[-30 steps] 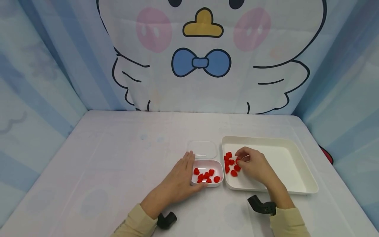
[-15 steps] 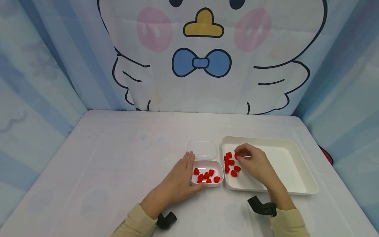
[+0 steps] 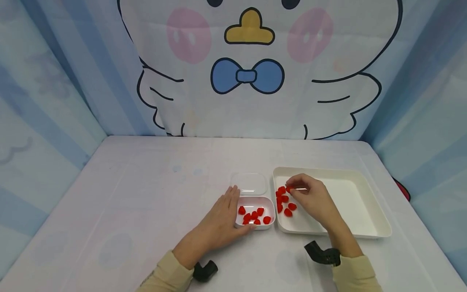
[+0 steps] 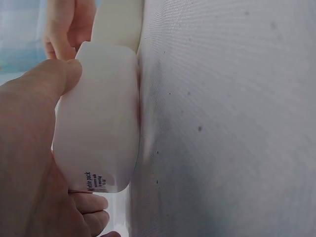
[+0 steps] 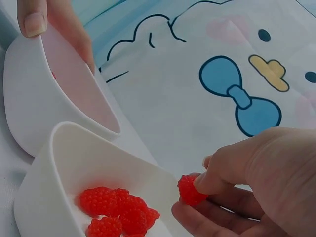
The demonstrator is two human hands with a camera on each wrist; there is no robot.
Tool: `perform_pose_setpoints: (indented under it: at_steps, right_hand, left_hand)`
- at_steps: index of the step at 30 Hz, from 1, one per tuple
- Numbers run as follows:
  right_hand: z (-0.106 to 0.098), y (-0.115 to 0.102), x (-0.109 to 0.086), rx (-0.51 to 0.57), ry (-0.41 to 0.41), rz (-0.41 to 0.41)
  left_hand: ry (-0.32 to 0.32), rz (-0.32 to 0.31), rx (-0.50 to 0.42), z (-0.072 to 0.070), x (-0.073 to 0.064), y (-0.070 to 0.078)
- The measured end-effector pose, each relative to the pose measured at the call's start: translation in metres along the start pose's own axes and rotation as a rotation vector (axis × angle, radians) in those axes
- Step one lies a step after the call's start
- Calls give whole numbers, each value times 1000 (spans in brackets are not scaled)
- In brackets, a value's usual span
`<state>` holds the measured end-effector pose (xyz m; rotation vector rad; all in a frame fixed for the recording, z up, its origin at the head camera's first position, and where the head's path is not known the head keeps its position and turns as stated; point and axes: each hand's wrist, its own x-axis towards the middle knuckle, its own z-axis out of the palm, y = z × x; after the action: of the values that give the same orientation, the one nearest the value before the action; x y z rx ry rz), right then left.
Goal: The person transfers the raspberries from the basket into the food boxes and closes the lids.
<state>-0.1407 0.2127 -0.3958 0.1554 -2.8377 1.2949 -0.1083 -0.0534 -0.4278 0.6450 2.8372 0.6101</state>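
In the head view my left hand [image 3: 219, 223] holds a small white plastic box [image 3: 268, 201], its fingers along the left side and its thumb at the near rim. The left wrist view shows the thumb [image 4: 74, 74] on the box's rim and printed text on its wall. Several raspberries [image 3: 254, 215] lie inside. My right hand [image 3: 315, 200] pinches a single raspberry [image 5: 190, 190] between thumb and fingers over the left part of a cream tray [image 3: 354, 202]. More raspberries [image 5: 133, 212] are gathered at that tray's left end.
A clear plastic lid [image 3: 249, 183] lies just behind the box. The tray's left wall stands close against the box's right side. A printed curtain [image 3: 248, 113] rises behind the white table [image 3: 146, 182], with side curtains left and right.
My right hand has moved slightly away from me and to the left within the tray, the pinched raspberry going with it. The left hand and box have stayed put.
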Motion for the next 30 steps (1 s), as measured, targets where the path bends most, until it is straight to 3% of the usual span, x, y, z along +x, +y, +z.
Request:
perform_pose_setpoints:
  at_steps: [30]
  right_hand:
    - [20,-21,-6,147,-127,-104]
  left_hand:
    - [-13,-11,-20,-1,2,0]
